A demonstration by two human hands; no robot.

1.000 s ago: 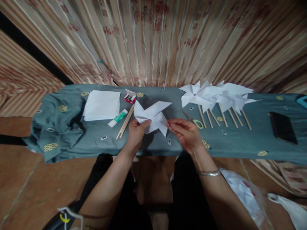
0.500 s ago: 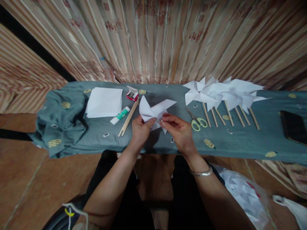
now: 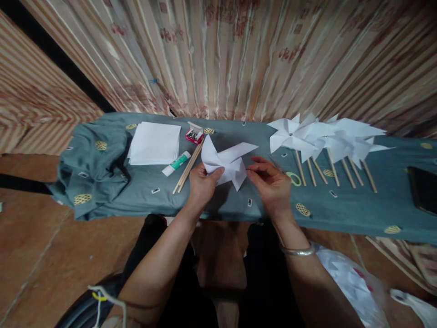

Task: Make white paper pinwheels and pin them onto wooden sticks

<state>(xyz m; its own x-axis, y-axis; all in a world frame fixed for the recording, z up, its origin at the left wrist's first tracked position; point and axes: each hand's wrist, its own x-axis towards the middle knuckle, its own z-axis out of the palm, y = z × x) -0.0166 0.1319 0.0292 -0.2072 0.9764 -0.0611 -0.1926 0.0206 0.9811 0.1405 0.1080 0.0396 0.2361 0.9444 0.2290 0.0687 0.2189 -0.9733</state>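
Over the cloth-covered table, my left hand grips a white paper pinwheel, its thumb pressing near the folded centre. Just right of the paper, apart from it, my right hand pinches a thumbtack between thumb and fingertips; only a little of the tack shows. Behind my left hand lie thin wooden sticks and an open red box of thumbtacks. Scissors with pale green handles rest beyond my right hand, which partly hides them.
A stack of white paper and a glue stick lie on the left of the green cloth. Several finished pinwheels on sticks overlap at the right, before a dark phone. A plastic bag of white paper pieces sits on the floor.
My right hand has drawn away rightward from the pinwheel's centre with the thumbtack. My left hand keeps hold of the pinwheel. The view has shifted slightly.
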